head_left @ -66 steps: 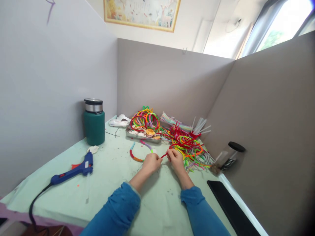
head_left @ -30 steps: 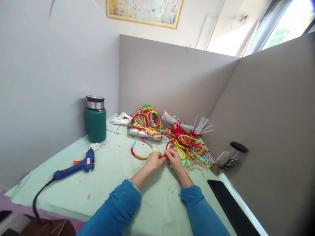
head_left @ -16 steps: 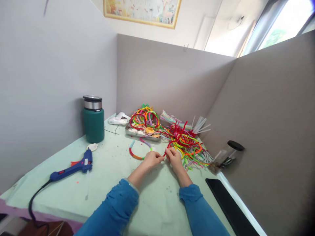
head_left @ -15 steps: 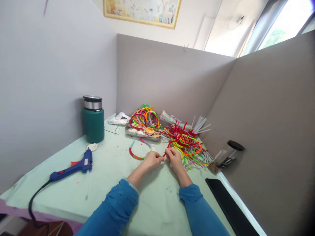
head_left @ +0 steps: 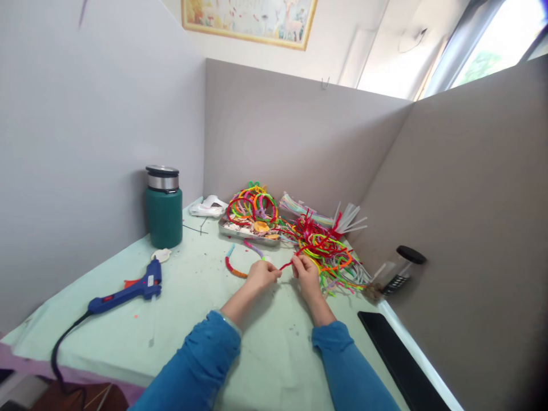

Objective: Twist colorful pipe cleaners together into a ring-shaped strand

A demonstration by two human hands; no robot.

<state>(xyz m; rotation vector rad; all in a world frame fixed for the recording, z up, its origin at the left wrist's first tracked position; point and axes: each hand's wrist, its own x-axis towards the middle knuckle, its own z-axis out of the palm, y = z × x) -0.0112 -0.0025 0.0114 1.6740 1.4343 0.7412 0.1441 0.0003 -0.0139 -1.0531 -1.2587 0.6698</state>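
Note:
A red pipe cleaner (head_left: 286, 265) runs between my two hands above the table. My left hand (head_left: 264, 274) pinches its near end, and my right hand (head_left: 305, 270) grips it a little further along, the rest slanting up to the right over a tangled pile of coloured pipe cleaners (head_left: 327, 245). Just behind my left hand lies a curved, multicoloured pipe-cleaner band (head_left: 234, 270), partly hidden by that hand.
A metal tray (head_left: 248, 234) at the back holds pipe-cleaner rings and small flat pieces. On the left are a green flask (head_left: 164, 217) and a blue glue gun (head_left: 128, 294) with its cord. At the right lie a clear jar (head_left: 402, 268) and a black slab (head_left: 398, 359).
My hands have drawn slightly apart, so more of the red pipe cleaner shows between them. Its free end has swung to the right.

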